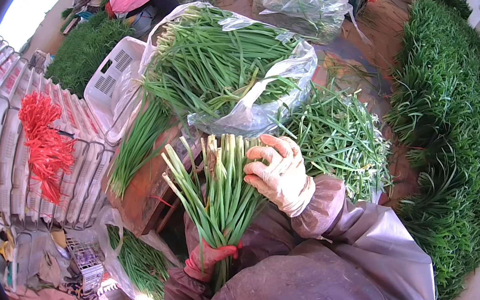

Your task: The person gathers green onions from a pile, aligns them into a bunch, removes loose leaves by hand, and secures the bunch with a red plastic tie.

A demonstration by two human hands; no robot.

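My left hand [209, 259], in a red glove, grips a bunch of green garlic chives [217, 199] low on its leafy part, in front of my lap. The pale cut stem ends fan out upward, and several stems at the left splay apart from the rest. At the bunch's upper right is my right hand [277, 170], in a whitish glove with orange-red fingertips. Its fingers are bent against the stems; whether they pinch any stem is hidden. Beyond the bunch, a large clear plastic bag [257, 110] lies open, full of loose chives [217, 56].
Trimmed leaves [339, 136] are heaped at the right, before a long bank of chives [452, 120]. A small chive bundle [142, 145] rests on a worn wooden stand [138, 210]. White crates [3, 137] with red ties [46, 145] stand left. Other people sit at the back.
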